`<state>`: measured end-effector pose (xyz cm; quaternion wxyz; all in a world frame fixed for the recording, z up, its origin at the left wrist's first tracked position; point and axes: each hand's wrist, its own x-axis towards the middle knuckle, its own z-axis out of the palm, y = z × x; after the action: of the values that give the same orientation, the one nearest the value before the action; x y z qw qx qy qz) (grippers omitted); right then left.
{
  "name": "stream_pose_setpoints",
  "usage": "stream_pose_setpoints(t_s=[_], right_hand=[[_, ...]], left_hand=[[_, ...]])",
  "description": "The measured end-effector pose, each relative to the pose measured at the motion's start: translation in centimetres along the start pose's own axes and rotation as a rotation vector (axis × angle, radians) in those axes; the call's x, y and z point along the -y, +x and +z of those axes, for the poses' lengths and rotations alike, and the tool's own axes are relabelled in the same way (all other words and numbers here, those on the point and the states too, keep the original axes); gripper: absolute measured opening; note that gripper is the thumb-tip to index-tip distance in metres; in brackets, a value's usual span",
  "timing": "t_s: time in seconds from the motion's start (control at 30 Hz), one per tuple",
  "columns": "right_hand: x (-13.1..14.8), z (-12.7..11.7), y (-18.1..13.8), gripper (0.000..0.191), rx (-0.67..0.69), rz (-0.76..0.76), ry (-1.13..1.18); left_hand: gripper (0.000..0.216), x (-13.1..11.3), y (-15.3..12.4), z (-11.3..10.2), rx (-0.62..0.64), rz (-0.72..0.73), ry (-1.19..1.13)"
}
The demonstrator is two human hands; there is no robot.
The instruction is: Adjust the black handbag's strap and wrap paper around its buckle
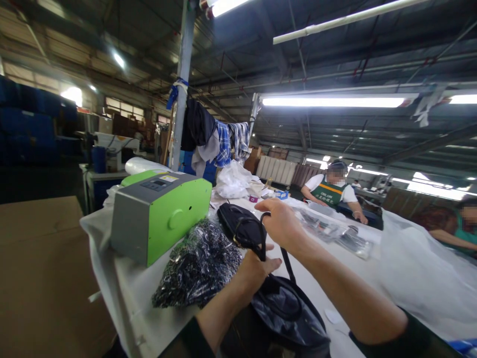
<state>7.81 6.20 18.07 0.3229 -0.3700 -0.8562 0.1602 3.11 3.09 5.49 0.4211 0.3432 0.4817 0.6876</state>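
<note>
- Head view: the left hand (257,266) was clenched on a black bag (286,311), which lay at the near edge of the bench (130,293), partly over the person's lap.
- The right hand (281,221) was raised above the bench with its fingers (266,205) curled round the bag's thin black strap (286,263), which ran down from that hand to the bag.
- A second dark bag (240,226) sat just behind the left hand, touching a clear sack of small black parts (199,266).
- A green and grey machine (160,214) stood at the bench's left end (its control panel faced up).
- The bench was covered in white, with clear plastic packets (331,231) strewn farther along and a loose plastic sheet (421,268) on the right.
- Brown cardboard (40,278) stood to the left of the bench.
- Across the bench, a person in a green vest (330,191) leaned over it; another person (462,228) sat at the far right.
- The room was a warehouse hall: dark metal roof, tube lights (333,102), clothes (214,136) hung by a pillar (182,84).
</note>
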Motion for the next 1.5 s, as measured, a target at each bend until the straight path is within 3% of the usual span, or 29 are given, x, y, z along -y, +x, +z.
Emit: stream_pose_setpoints(t_s=[0.2, 0.37, 0.53, 0.63, 0.7, 0.8, 0.9, 1.03, 1.2, 1.37, 1.5], right_hand=[[1.0, 0.9, -0.7, 0.046, 0.056, 0.079, 0.216], [0.8, 0.7, -1.2, 0.048, 0.156, 0.067, 0.437], [-3.1, -0.4, -2.5, 0.073, 0.211, 0.089, 0.55], [-6.2, 0.1, -4.2, 0.094, 0.259, 0.184, 0.561], [-7.9, 0.9, -5.5, 0.099, 0.346, 0.202, 0.539], [-9.3, 1.9, -6.8, 0.091, 0.402, 0.102, 0.353], [-10.5, 1.8, -7.2, 0.074, 0.283, 0.02, 0.161], [-13.7, 0.0, -7.4, 0.037, 0.16, 0.019, 0.052], [-17.3, -3.2, -9.0, 0.042, 0.208, 0.15, 0.057], [-16.2, -4.8, -10.7, 0.038, 0.245, 0.124, -0.025], [-14.0, -5.1, -12.0, 0.034, 0.366, 0.085, -0.072]], left_hand=[[0.02, -0.7, -0.6, 1.3, 0.033, 0.072, -0.023], [0.019, -0.5, -0.5, 0.9, 0.046, 0.046, -0.066], [0.031, -0.4, -0.6, -0.3, 0.056, -0.031, -0.158], [0.039, -0.6, -0.7, -0.8, 0.051, -0.032, -0.231], [0.042, -0.7, -0.7, -1.0, 0.049, -0.033, -0.269], [0.045, -0.8, -0.8, -1.3, 0.049, -0.047, -0.312], [0.046, -0.9, -0.9, -1.8, 0.04, -0.054, -0.35], [0.044, -1.1, -0.9, -2.8, -0.02, -0.024, -0.423], [0.033, -1.6, -0.8, -3.2, -0.074, -0.015, -0.52], [0.013, -1.9, -0.4, -2.4, -0.08, -0.079, -0.585], [0.022, -1.9, -0.4, -2.3, -0.145, -0.068, -0.618]])
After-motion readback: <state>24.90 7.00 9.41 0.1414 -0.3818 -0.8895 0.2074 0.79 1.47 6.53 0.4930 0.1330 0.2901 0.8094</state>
